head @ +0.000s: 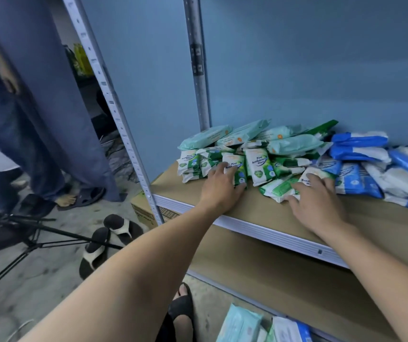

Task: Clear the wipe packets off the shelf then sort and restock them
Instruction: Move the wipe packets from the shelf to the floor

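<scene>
1 head camera looks down, close above the shelf (173, 191).

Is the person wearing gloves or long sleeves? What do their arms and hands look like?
No gloves, no sleeves in view. The left arm and right arm are bare all the way down, and the left hand and right hand too. No watch, ring or bracelet shows.
</scene>
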`<action>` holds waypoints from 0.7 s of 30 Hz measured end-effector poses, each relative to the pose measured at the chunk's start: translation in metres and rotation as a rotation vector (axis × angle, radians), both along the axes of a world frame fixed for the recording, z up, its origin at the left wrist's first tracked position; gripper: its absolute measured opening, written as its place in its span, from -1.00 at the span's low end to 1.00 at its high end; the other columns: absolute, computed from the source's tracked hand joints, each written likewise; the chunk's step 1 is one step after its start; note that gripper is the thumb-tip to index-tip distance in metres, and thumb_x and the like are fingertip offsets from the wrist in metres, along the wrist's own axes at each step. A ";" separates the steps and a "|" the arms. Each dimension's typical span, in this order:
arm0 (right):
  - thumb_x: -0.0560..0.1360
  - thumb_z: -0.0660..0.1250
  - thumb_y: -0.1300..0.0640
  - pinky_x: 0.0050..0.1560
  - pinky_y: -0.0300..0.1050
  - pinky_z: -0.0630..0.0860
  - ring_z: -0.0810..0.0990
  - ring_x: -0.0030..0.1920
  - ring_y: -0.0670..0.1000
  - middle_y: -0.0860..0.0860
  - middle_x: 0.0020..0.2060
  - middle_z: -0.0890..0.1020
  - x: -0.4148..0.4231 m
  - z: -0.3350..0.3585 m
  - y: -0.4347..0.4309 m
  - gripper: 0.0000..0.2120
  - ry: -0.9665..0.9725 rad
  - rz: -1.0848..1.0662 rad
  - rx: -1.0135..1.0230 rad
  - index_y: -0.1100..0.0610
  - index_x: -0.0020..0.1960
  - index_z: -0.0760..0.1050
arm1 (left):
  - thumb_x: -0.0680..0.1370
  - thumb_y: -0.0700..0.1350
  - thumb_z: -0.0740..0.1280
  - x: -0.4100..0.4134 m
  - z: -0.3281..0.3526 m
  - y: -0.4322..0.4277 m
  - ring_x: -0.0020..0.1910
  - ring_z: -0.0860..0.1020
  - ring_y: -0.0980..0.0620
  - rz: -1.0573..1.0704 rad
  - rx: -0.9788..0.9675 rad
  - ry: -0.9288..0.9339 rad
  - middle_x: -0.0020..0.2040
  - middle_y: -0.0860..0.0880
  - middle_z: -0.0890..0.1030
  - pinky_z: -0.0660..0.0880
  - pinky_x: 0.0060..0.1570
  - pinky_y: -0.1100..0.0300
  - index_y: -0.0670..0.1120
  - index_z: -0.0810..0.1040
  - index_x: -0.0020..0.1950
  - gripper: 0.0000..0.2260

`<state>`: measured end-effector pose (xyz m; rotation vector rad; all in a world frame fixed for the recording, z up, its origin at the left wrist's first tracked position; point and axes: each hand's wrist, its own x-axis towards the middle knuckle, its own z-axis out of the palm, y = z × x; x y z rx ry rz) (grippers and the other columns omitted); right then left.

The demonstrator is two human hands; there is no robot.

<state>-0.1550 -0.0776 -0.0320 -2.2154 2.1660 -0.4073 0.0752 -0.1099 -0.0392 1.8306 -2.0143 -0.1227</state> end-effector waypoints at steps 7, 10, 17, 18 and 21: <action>0.54 0.36 -0.10 -0.01 0.01 0.47 0.34 0.21 0.14 0.01 0.16 0.52 -0.010 -0.002 -0.002 -0.79 -0.058 -0.007 -0.130 0.02 -0.07 0.65 | 0.50 0.25 0.39 -0.021 0.001 -0.014 0.26 0.43 -0.17 0.130 -0.045 0.143 0.32 -0.11 0.41 0.47 0.16 -0.04 -0.08 0.50 0.27 -0.49; 0.45 0.44 0.07 -0.16 -0.06 0.37 0.35 0.12 0.15 0.03 0.05 0.46 -0.015 0.001 0.002 -0.89 -0.092 -0.044 -0.159 0.06 -0.18 0.53 | 0.47 0.05 0.43 -0.022 0.003 -0.015 0.22 0.44 -0.17 0.142 -0.026 0.194 0.28 -0.11 0.41 0.47 0.08 -0.02 -0.11 0.47 0.23 -0.59; 0.51 0.37 -0.01 0.10 0.13 0.51 0.44 0.21 0.32 0.20 0.35 0.35 -0.016 -0.002 0.014 -0.50 -0.105 -0.208 -0.084 0.06 0.42 0.43 | 0.51 0.04 0.45 -0.019 -0.001 -0.011 0.30 0.44 -0.14 0.121 -0.036 0.197 0.40 -0.11 0.37 0.49 0.16 0.00 -0.09 0.45 0.34 -0.54; 0.53 0.35 0.00 0.13 0.13 0.50 0.45 0.23 0.31 0.21 0.39 0.34 -0.016 -0.002 0.014 -0.48 -0.114 -0.207 -0.070 0.06 0.47 0.40 | 0.52 0.05 0.45 -0.019 -0.002 -0.010 0.29 0.45 -0.14 0.121 -0.035 0.207 0.41 -0.12 0.37 0.49 0.17 -0.01 -0.09 0.45 0.35 -0.54; 0.58 0.30 0.07 0.22 0.11 0.46 0.41 0.33 0.29 0.21 0.48 0.30 -0.018 -0.002 0.015 -0.47 -0.143 -0.194 -0.058 0.06 0.53 0.33 | 0.55 -0.05 0.41 -0.019 0.001 -0.007 0.29 0.47 -0.14 0.137 -0.028 0.227 0.46 -0.10 0.37 0.48 0.17 0.02 -0.10 0.45 0.38 -0.58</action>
